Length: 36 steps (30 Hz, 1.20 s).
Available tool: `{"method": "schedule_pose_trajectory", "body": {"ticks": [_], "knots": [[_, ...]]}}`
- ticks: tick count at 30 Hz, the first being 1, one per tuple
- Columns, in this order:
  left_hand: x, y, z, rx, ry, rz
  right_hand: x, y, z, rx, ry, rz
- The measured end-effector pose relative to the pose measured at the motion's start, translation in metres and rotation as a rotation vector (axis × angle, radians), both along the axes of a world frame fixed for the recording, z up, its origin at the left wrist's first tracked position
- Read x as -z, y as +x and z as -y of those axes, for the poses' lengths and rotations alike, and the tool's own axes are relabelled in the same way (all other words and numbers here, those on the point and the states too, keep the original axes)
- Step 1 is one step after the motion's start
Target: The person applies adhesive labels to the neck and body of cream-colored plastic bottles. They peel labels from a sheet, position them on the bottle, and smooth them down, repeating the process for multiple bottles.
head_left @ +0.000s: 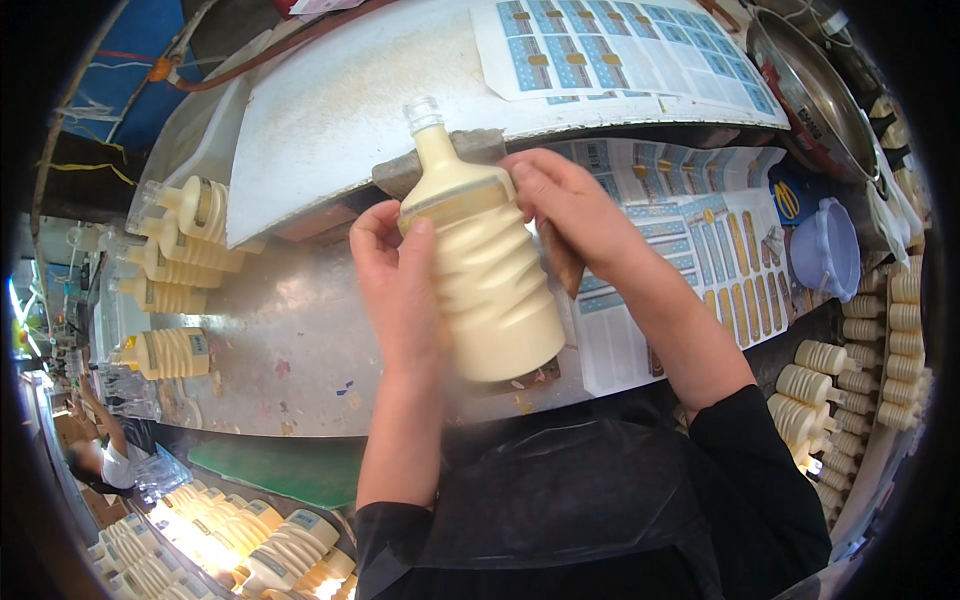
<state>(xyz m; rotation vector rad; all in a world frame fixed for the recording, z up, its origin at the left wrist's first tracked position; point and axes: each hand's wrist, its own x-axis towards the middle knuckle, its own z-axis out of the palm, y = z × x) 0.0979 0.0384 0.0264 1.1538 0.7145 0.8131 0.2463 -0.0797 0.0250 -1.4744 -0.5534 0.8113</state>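
A cream-coloured bottle [500, 325] with a clear threaded neck and spiral ridges leans neck-away over the table, in front of me. My left hand [392, 275] grips its left side, the thumb pressed by a gold-grey label band [462, 204] around the shoulder. On the other side, the closed fingers of my right hand [572, 205] touch the bottle near the band's right end. A brown flat piece [561, 258] sticks out below that hand and seems held in its palm; its kind is unclear. Behind the bottle lies a grey-brown cloth-like pad [400, 176].
Label sheets [690, 250] lie to the right, with more sheets [590, 50] on the raised white board [340, 90]. A lilac bucket [826, 250] and a metal pan [815, 90] stand at right. Cream bottles [175, 352] stand left; others [290, 550] crowd below. A person [105, 455] is far left.
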Motion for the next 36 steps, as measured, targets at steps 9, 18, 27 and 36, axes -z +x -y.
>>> {"method": "schedule_pose_trajectory", "body": {"ticks": [9, 18, 27, 36], "knots": [[-0.004, 0.003, -0.012, 0.197, -0.121, 0.047, -0.013, -0.001, -0.001, -0.081, 0.027, 0.086], [-0.004, 0.011, -0.012, 0.170, 0.072, -0.186, -0.008, -0.006, -0.012, 0.007, 0.001, 0.148], [-0.004, 0.011, -0.010, 0.173, 0.031, -0.146, -0.011, -0.007, -0.011, -0.012, -0.002, 0.109], [-0.005, 0.011, -0.008, 0.168, 0.011, -0.134, -0.012, 0.002, -0.005, -0.089, 0.117, -0.166]]}}
